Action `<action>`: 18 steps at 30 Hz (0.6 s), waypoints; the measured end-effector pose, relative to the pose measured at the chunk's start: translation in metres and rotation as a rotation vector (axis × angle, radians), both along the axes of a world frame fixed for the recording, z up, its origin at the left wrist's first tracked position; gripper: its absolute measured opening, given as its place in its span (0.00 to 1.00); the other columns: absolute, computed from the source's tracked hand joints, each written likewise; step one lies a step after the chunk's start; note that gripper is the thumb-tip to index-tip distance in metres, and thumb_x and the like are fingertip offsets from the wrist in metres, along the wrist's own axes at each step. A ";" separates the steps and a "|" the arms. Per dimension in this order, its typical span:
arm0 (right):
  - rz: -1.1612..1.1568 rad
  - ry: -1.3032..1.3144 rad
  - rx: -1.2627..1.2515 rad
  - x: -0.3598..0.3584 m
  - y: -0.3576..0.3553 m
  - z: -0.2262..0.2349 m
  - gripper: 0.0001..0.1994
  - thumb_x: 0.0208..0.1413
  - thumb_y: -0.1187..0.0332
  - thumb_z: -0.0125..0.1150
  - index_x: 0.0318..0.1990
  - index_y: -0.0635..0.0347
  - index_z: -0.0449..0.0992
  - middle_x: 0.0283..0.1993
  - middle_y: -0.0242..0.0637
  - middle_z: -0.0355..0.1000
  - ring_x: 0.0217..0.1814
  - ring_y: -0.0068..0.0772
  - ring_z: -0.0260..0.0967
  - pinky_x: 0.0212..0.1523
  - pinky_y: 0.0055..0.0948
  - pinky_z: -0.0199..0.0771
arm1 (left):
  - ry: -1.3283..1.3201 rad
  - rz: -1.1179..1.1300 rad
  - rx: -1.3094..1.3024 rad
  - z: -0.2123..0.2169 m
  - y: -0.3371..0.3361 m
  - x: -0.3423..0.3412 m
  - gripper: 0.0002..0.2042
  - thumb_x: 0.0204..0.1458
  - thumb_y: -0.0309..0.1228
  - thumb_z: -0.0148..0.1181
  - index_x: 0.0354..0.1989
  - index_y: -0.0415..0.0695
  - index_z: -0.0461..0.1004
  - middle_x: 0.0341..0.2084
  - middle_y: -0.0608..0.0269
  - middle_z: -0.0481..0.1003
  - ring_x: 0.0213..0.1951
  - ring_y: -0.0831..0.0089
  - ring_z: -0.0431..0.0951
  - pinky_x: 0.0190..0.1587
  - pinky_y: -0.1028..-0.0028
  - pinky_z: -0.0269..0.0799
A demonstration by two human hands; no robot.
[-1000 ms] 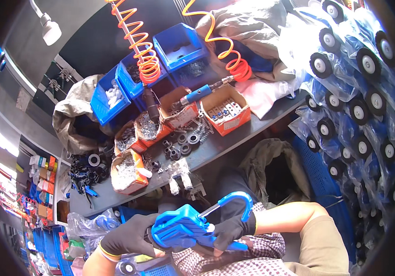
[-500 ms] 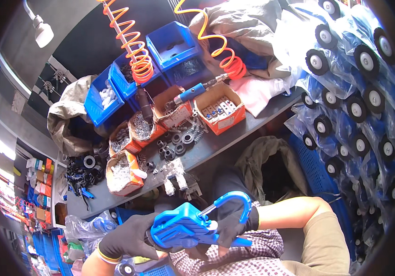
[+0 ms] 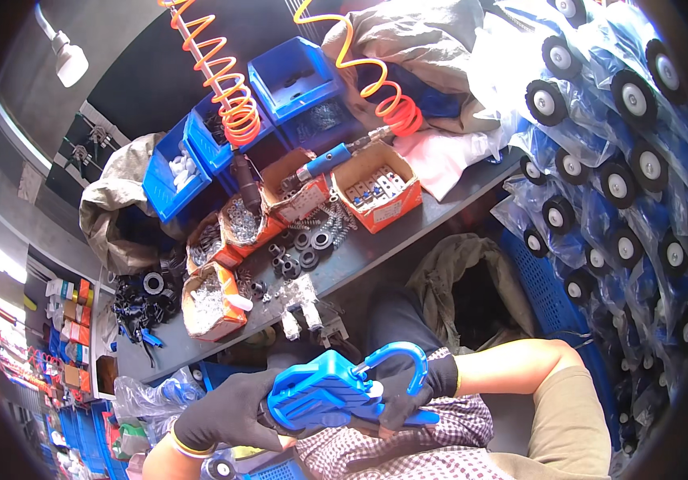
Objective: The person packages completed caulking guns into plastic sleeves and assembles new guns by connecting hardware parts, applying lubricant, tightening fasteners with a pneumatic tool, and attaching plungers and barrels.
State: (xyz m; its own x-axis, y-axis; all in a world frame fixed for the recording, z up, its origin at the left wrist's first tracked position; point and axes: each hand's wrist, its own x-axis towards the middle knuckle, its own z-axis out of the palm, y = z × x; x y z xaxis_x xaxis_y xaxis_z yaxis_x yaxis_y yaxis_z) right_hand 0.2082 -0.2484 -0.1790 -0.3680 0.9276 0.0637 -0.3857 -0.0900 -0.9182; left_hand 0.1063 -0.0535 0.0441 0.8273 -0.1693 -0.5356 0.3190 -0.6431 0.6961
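A blue plastic housing with a hook-shaped blue handle on a short metal rod is held over my lap. My left hand, in a black glove, is closed around its left end. My right hand, in a dark glove with bare fingertips, grips its right end beneath the hook. The palm sides of both hands are hidden. On the workbench ahead, the nearest things are a small pile of metal parts and an orange-edged carton of clear small pieces.
Blue bins stand at the back of the workbench. A blue air screwdriver lies across cartons, below orange coiled hoses. Black rings and springs lie nearby. To the right are plastic-wrapped blue items with black wheels.
The view has shifted slightly. The blue housing has turned a little, its hook moving slightly left and down. Both hands keep their hold.
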 end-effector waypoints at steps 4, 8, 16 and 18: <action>0.001 0.015 -0.007 -0.001 -0.004 0.001 0.14 0.48 0.63 0.65 0.39 0.58 0.70 0.28 0.28 0.68 0.27 0.15 0.64 0.25 0.18 0.64 | -0.049 -0.010 -0.023 -0.003 -0.003 0.001 0.41 0.30 0.37 0.78 0.57 0.39 0.66 0.43 0.59 0.76 0.44 0.76 0.74 0.51 0.73 0.68; -0.053 0.028 0.050 0.002 -0.010 0.002 0.16 0.48 0.63 0.65 0.41 0.58 0.69 0.31 0.28 0.68 0.28 0.17 0.64 0.29 0.19 0.66 | -0.015 0.011 0.006 -0.003 -0.007 0.002 0.41 0.30 0.39 0.78 0.57 0.40 0.66 0.43 0.58 0.77 0.44 0.74 0.75 0.51 0.73 0.68; -0.732 0.059 -0.095 0.065 -0.046 0.105 0.25 0.56 0.55 0.58 0.53 0.66 0.67 0.48 0.33 0.70 0.49 0.21 0.66 0.48 0.26 0.68 | -0.299 0.048 0.588 -0.017 -0.024 -0.019 0.34 0.30 0.39 0.74 0.50 0.40 0.70 0.40 0.53 0.76 0.40 0.67 0.79 0.45 0.69 0.73; -0.800 -0.360 -0.133 0.063 -0.038 0.111 0.19 0.60 0.53 0.50 0.39 0.62 0.74 0.33 0.37 0.75 0.37 0.26 0.71 0.38 0.28 0.69 | -0.389 0.040 0.598 -0.020 -0.029 -0.014 0.32 0.30 0.38 0.74 0.48 0.40 0.72 0.36 0.51 0.76 0.38 0.65 0.80 0.43 0.69 0.73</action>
State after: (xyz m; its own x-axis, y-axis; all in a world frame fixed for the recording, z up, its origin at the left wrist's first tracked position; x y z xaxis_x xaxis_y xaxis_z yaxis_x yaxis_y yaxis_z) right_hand 0.2708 -0.2861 -0.0681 0.4172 0.9070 -0.0573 -0.0685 -0.0315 -0.9972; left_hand 0.0923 -0.0829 0.0238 0.9767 0.0954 -0.1923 0.1505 -0.9432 0.2963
